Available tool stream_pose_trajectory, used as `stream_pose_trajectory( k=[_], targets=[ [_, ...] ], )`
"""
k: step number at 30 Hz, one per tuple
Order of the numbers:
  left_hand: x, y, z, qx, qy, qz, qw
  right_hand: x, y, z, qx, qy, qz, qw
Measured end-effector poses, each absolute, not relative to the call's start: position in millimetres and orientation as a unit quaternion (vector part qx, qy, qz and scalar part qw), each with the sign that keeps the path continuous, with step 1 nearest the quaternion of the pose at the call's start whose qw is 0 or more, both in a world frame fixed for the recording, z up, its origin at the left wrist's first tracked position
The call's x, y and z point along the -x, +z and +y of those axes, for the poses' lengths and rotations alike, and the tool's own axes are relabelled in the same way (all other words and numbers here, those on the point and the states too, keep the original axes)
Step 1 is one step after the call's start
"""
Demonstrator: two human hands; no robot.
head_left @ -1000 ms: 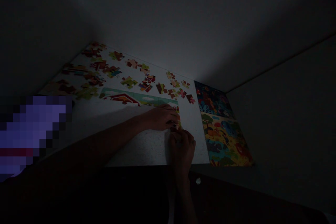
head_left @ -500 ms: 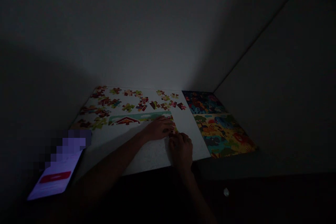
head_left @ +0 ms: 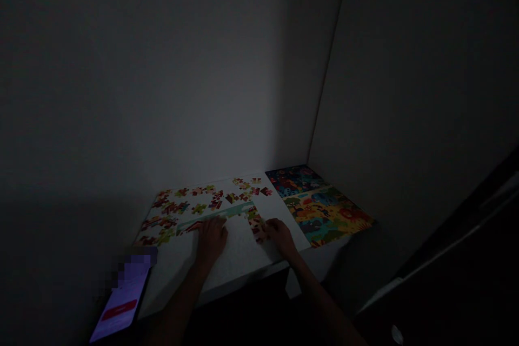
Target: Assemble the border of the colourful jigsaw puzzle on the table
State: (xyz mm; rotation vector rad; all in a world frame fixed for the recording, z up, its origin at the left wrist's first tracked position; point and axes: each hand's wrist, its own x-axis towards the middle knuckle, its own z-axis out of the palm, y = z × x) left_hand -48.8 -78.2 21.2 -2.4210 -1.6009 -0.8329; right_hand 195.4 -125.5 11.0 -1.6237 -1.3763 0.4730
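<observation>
A joined strip of jigsaw puzzle [head_left: 239,208], with sky and a red roof, lies on the white table [head_left: 239,259]; a column of joined pieces [head_left: 254,219] runs down from its right end. My left hand [head_left: 212,235] rests palm down with fingers laid out over the strip's lower edge, covering part of the roof. At the column's lower end, my right hand [head_left: 279,233] has its fingers closed at the edge of a puzzle piece [head_left: 259,233]. Dim light hides the exact finger contact.
Several loose puzzle pieces [head_left: 198,208] lie along the table's back and left. Two finished puzzles, a dark one [head_left: 294,179] and a yellow animal one [head_left: 326,213], lie at the right. A lit phone [head_left: 121,303] stands at the front left. Walls rise behind.
My left hand has moved left along the strip, uncovering the right column. My right hand is now at the column's right side. The head view has tilted and shifted.
</observation>
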Motion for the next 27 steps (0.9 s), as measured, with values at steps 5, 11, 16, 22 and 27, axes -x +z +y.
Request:
stream_pose_trajectory(
  k=[5, 11, 16, 22, 27],
  targets=[
    [78, 25, -92, 0.745, -0.246, -0.609, 0.117, -225, 27, -82, 0.683, 0.158, -0.560, 0.442],
    [76, 16, -84, 0.722, -0.197, -0.643, 0.165, -230, 44, 3, 0.708, 0.118, -0.570, 0.400],
    [78, 10, -78, 0.728, -0.193, -0.636, 0.168, -226, 27, 29, 0.748, 0.054, -0.552, 0.364],
    [85, -2, -71, 0.738, -0.172, -0.633, 0.159, -222, 3, 29, 0.786, -0.013, -0.548, 0.285],
    [91, -10, -67, 0.757, -0.163, -0.621, 0.121, -224, 2, 33, 0.795, -0.026, -0.548, 0.259]
  ],
)
